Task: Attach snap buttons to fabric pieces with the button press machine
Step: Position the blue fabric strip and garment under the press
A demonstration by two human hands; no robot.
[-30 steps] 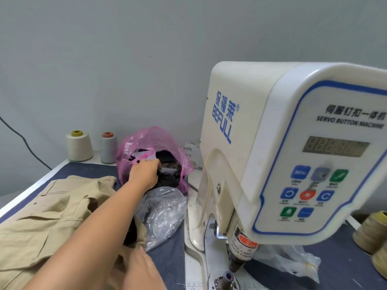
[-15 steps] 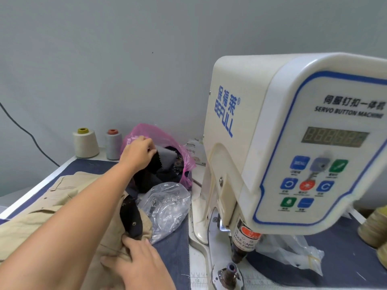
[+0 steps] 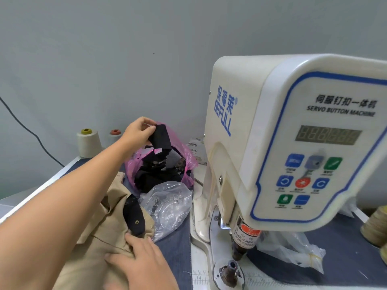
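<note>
My left hand (image 3: 137, 130) is raised over the pink plastic bag (image 3: 189, 162) and pinches a black fabric piece (image 3: 161, 138) that hangs from its fingers. More black pieces lie inside that bag. My right hand (image 3: 142, 262) rests with fingers extended on the khaki garment (image 3: 98, 225), its fingertips touching the lower end of another black fabric piece (image 3: 135, 218) that carries a metal snap. To the right stands the white button press machine (image 3: 272, 143), with its lower die (image 3: 231, 266) below the press head. A clear bag of snap buttons (image 3: 169, 206) lies between the garment and the machine.
Two thread cones (image 3: 89, 143) stand at the back left by the wall, and more cones (image 3: 374, 227) at the right edge. A crumpled clear bag (image 3: 293, 254) lies under the machine head. A small box (image 3: 195, 147) sits behind the pink bag. A black cable (image 3: 21, 124) runs down the wall.
My left hand has come up out of the pink bag with a black fabric piece pinched in it. My right hand stays on the khaki garment.
</note>
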